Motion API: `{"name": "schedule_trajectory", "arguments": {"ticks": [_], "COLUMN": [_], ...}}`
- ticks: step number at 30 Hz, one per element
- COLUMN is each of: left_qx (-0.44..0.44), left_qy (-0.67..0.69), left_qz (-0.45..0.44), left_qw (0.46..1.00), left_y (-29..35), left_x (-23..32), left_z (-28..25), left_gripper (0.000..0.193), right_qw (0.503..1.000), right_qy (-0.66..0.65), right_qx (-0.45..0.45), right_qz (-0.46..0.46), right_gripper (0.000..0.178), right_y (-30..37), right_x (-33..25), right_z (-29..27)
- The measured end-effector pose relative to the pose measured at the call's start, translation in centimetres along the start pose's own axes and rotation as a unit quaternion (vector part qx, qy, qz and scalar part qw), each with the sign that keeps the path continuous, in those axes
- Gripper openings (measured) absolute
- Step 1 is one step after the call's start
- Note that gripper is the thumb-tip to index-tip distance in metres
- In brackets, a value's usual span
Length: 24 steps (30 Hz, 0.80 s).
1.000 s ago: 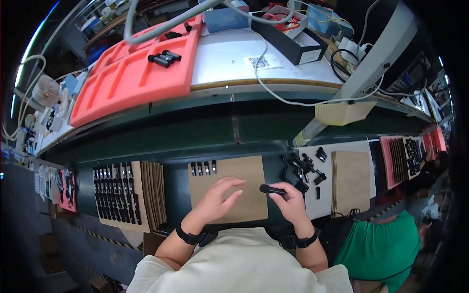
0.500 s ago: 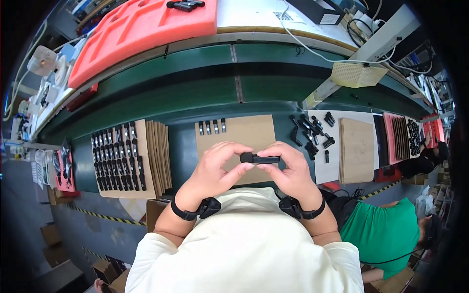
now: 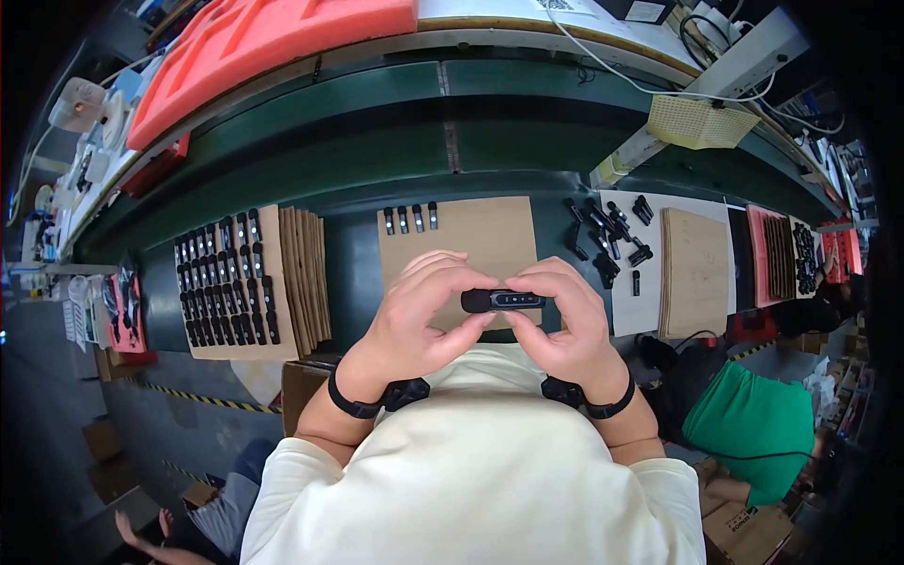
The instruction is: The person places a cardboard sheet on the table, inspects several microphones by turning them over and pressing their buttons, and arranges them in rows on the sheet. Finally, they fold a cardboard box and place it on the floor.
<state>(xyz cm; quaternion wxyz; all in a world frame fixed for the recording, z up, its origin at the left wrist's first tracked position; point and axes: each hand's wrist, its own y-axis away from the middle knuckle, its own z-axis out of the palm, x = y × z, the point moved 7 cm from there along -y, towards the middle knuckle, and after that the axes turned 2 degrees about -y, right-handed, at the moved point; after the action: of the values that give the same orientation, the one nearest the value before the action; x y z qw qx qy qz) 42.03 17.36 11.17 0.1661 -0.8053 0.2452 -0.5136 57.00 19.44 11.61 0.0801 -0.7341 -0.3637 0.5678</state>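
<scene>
A small black microphone (image 3: 513,299) with a rounded dark head lies crosswise between my hands, its face with a row of small marks turned up. My left hand (image 3: 419,306) pinches it at the rounded head. My right hand (image 3: 562,311) holds the other end between thumb and fingers. Beneath and beyond them is a brown cardboard sheet (image 3: 452,245), with several similar microphones (image 3: 411,218) standing in a row along its far left part. Both wrists wear black bands.
At left, rows of microphones (image 3: 226,282) cover a cardboard sheet beside stacked sheets (image 3: 306,282). A loose pile of microphones (image 3: 607,235) lies at right, next to another cardboard stack (image 3: 694,273). Red foam (image 3: 273,66) rests on the far shelf. A co-worker in green (image 3: 749,424) is at right.
The microphone has been turned about its length, so its marked face now shows. Both hands keep hold of it. The view has shifted slightly, and another person's arm appears at lower left.
</scene>
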Motion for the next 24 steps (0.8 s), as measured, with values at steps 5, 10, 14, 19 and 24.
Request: {"name": "schedule_trajectory", "arguments": {"ticks": [5, 10, 14, 19, 24], "left_qx": [-0.011, -0.009, -0.009, -0.005, -0.007], "left_qy": [-0.013, -0.010, -0.005, -0.005, -0.011], "left_qz": [0.010, 0.008, 0.005, -0.006, -0.003], "left_qw": [1.000, 1.000, 1.000, 1.000, 1.000], "left_y": [0.20, 0.20, 0.20, 0.11, -0.17], "left_x": [0.46, 0.44, 0.42, 0.16, -0.08], "left_z": [0.18, 0.32, 0.43, 0.57, 0.60], "left_gripper": [0.031, 0.030, 0.030, 0.029, 0.027], "right_qw": [1.000, 0.999, 0.999, 0.999, 0.999], "right_qy": [-0.007, -0.009, -0.011, -0.019, -0.037], "right_qx": [-0.008, -0.015, -0.018, -0.020, -0.015], "right_qz": [-0.016, -0.030, -0.032, -0.030, -0.023], "right_gripper": [0.035, 0.035, 0.035, 0.035, 0.032], "right_y": [-0.04, -0.16, -0.08, 0.03, 0.14], "right_x": [-0.39, -0.43, -0.25, 0.16, 0.55], "right_z": [-0.18, -0.21, -0.29, -0.14, -0.17]}}
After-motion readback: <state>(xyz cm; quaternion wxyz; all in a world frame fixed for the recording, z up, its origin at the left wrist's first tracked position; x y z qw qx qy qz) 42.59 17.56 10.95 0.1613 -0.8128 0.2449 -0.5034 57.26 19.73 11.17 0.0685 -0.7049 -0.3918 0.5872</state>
